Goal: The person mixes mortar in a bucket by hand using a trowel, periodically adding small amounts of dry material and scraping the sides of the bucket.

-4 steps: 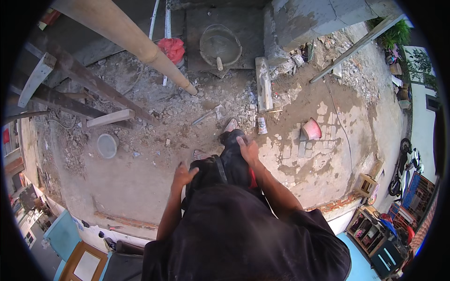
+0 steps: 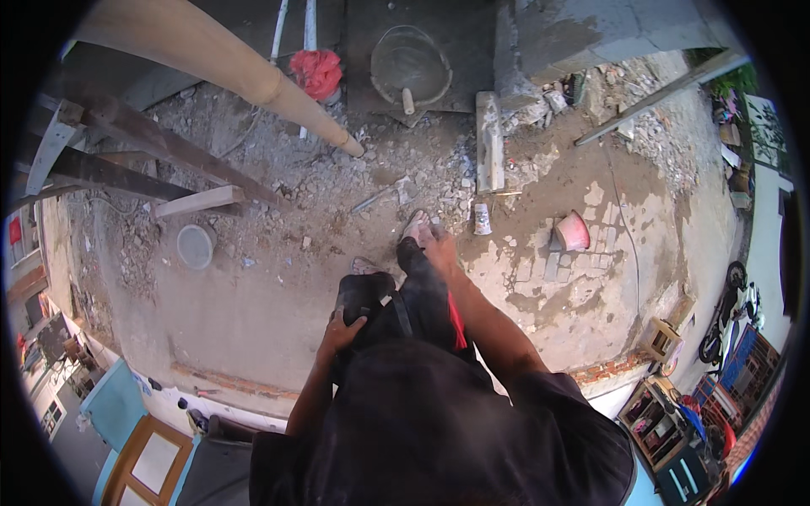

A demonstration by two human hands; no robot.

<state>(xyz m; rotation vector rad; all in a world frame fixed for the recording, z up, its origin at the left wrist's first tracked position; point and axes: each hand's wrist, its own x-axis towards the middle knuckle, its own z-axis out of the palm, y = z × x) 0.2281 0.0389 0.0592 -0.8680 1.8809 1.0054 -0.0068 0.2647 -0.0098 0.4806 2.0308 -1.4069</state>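
My left hand [image 2: 342, 331] lies on my left thigh over the dark trousers [image 2: 363, 298], thumb spread from the fingers. My right hand [image 2: 440, 250] is stretched down along my right lower leg, beside the sandalled foot [image 2: 415, 226]. Its fingers look extended, with nothing visible in them. Just right of that foot a printed paper cup [image 2: 482, 219] stands on the ground. Ahead of my feet lies a tool with a pale straight handle [image 2: 369, 201]; its head blends into the rubble.
A round basin [image 2: 375, 72] holds grey wet material and a handled tool [image 2: 408, 102]. A pale beam [image 2: 488, 148] lies nearby. A pink bucket [image 2: 574, 230] rests right, a whitish bucket [image 2: 196, 246] left. A bamboo pole [image 2: 253, 80] and timbers [image 2: 143, 139] slant in from the left.
My right hand has moved from the knee farther down the leg toward the foot. My left hand has come down onto the left thigh. The view has shifted slightly.
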